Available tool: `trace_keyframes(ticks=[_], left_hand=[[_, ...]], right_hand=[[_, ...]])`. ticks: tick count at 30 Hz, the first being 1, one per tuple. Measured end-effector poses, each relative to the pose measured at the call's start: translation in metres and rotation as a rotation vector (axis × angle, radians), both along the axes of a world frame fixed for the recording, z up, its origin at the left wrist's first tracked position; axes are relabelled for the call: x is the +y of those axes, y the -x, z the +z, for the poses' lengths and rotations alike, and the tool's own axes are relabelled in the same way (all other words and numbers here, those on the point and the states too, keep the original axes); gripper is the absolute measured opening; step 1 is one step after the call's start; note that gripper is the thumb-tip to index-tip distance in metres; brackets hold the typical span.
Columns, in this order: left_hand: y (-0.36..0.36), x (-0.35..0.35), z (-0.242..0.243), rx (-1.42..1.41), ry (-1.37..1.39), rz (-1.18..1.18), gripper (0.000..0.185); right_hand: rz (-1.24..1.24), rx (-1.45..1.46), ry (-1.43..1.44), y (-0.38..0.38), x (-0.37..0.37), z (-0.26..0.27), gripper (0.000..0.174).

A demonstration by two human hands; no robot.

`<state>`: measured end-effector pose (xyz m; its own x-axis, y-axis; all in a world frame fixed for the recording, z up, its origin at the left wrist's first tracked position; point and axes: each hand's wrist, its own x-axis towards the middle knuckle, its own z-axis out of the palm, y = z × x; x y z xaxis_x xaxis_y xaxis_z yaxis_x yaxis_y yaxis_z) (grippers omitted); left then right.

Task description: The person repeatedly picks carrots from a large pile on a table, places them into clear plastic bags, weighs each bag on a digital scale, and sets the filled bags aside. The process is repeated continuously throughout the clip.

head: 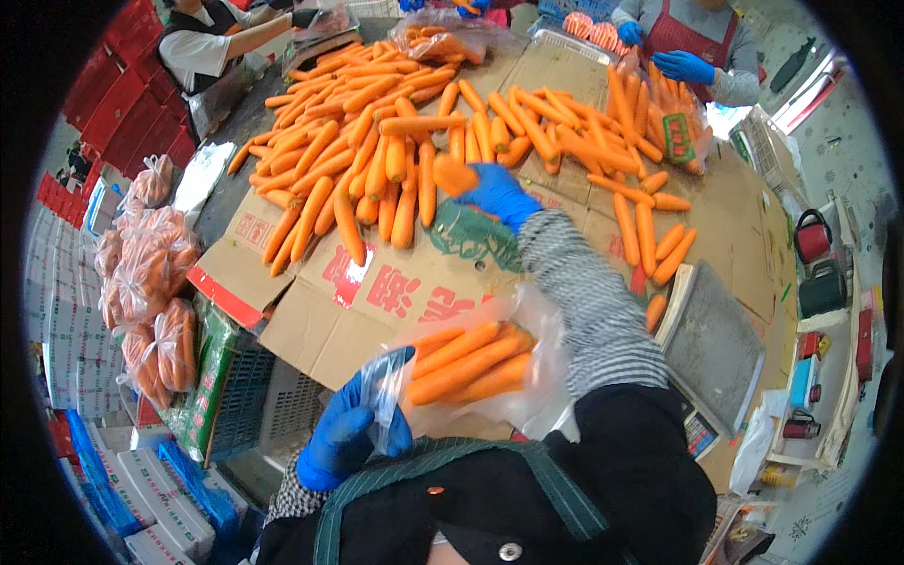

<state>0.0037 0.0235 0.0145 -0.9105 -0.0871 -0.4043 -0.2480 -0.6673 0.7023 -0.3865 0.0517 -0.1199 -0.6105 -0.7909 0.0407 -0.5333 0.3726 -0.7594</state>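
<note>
My left hand (353, 417), in a blue glove, grips the gathered end of a clear plastic bag (547, 332). Several carrots (466, 360) lie side by side inside the bag, close to my body. My right hand (498, 194), gloved in blue too, reaches forward over the table and closes around a loose carrot (454, 176), which looks blurred. Just beyond it a big heap of carrots (339, 134) spreads across flattened cardboard (395, 282). Below the right hand lies a crumpled dark green plastic piece (466, 233).
A weighing scale (713, 346) stands right of my right arm. Filled carrot bags (152, 261) are piled at the left, beside a blue crate (240, 392). Across the table, one co-worker (692, 42) is near an upright carrot bag (678, 138); another person (212, 49) stands far left.
</note>
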Motion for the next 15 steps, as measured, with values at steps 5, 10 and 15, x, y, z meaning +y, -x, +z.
trace_keyframes(ticks=[5, 10, 15], left_hand=[[-0.004, 0.007, -0.003, 0.079, 0.077, 0.072, 0.092], [0.008, 0.003, -0.011, 0.163, 0.107, 0.253, 0.078], [0.014, 0.019, 0.004, 0.218, 0.117, 0.094, 0.074]], right_hand=[[0.424, -0.699, 0.072, -0.105, 0.086, 0.150, 0.050], [0.641, -0.180, -0.122, -0.182, 0.139, 0.073, 0.058], [-0.021, 0.106, -0.108, -0.175, 0.223, 0.067, 0.049]])
